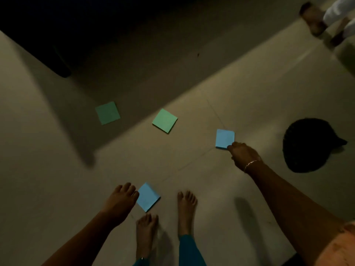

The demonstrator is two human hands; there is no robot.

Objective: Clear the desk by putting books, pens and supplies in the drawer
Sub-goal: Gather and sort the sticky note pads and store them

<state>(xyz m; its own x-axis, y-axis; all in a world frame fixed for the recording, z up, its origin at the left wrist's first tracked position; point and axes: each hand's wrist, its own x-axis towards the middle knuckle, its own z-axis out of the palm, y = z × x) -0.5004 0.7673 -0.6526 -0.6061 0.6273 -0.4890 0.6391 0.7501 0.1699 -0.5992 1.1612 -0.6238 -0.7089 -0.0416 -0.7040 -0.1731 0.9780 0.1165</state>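
We log four square paper note pads, none on the desk. A green square paper note pad (107,113) lies flat on the pale tiled floor (57,169), farthest left, in shadow. A second green pad (164,120) lies near it to the right, turned diamond-wise. A light-blue square note pad (224,138) lies further right; the right hand (244,154) touches its near corner. A second light-blue pad (148,196) is nearest us, its left edge against the left hand (123,202); we cannot tell whether it is lifted.

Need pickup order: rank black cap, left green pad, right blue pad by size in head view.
Largest: black cap.
Then left green pad and right blue pad: near alike, blue partly hidden, so unranked.
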